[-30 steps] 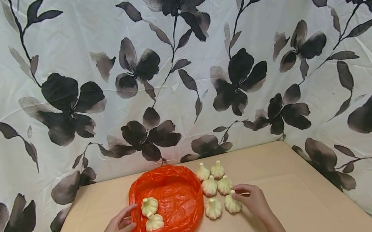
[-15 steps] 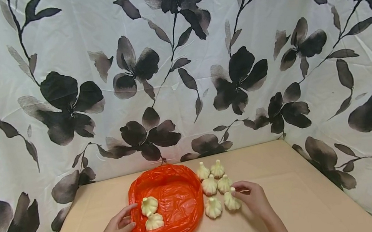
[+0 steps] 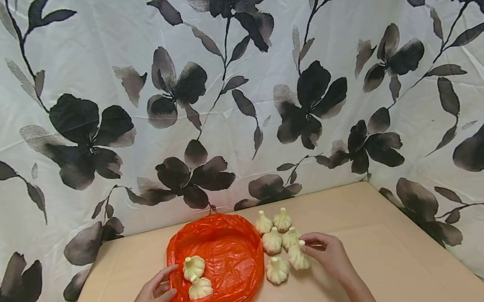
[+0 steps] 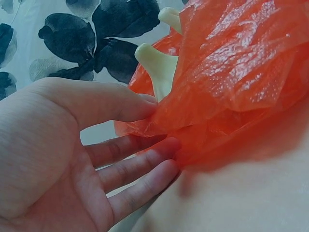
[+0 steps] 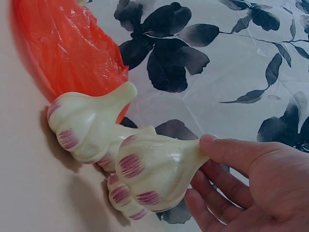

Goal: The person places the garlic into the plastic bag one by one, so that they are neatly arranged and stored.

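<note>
A red plastic bag (image 3: 237,257) lies with its mouth spread on the tabletop, and two garlic bulbs (image 3: 194,268) sit inside its left part. My left hand (image 3: 151,300) is at the bag's left rim; in the left wrist view, thumb and fingertips (image 4: 166,147) hold the thin film (image 4: 217,111). My right hand (image 3: 331,256) pinches the neck of a garlic bulb (image 5: 154,169) between thumb and fingers. That bulb appears raised slightly off the table. Several other garlic bulbs (image 3: 272,241) stand close together right of the bag, with one (image 5: 89,125) nearest the held bulb's left.
The tan tabletop (image 3: 395,258) extends to both sides of the bag. Behind it hangs a white cloth with dark flowers (image 3: 238,121), which also runs down past the table's right edge.
My right hand has moved slightly up and to the left with the garlic bulb, away from the front of the group. The left hand and the bag keep their places.
</note>
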Motion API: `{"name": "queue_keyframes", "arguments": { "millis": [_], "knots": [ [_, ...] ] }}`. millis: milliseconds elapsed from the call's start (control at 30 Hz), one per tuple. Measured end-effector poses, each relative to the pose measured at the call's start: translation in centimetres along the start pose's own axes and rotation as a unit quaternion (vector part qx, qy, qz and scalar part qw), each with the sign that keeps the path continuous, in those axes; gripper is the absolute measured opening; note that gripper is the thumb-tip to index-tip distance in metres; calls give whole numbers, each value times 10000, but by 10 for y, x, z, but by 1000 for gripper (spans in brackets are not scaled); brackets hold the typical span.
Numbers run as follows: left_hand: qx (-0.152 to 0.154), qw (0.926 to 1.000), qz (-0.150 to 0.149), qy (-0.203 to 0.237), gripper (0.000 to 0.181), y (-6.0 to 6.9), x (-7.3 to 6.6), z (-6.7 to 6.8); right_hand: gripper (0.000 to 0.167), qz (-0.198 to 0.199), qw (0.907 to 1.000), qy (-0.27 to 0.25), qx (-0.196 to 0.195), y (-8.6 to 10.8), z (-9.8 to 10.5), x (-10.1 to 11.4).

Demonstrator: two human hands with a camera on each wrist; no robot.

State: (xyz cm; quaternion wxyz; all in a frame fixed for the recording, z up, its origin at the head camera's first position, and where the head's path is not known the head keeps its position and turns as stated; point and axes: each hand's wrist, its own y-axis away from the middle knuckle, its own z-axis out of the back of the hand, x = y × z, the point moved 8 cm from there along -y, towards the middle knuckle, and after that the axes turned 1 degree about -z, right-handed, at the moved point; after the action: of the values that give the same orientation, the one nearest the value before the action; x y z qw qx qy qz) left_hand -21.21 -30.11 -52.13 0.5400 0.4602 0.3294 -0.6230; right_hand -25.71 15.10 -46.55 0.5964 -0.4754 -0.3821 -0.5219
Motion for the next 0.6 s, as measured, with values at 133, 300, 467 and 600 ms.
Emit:
{"name": "queue_keyframes", "arguments": {
  "millis": [133,300,467,600],
  "knots": [
    [8,10000,-19,-4,63,0,-1,0,21,23,10000,-38,53,-2,-2,4],
    [3,10000,-7,-89,62,1,-2,0,21,55,9999,-4,101,-5,-4,8],
    [44,10000,-5,-81,61,0,-3,0,22,171,9998,32,107,-8,-8,15],
    [89,9999,-55,-92,61,-1,-2,0,23,232,9996,-61,143,-11,-12,18]
  ]
}}
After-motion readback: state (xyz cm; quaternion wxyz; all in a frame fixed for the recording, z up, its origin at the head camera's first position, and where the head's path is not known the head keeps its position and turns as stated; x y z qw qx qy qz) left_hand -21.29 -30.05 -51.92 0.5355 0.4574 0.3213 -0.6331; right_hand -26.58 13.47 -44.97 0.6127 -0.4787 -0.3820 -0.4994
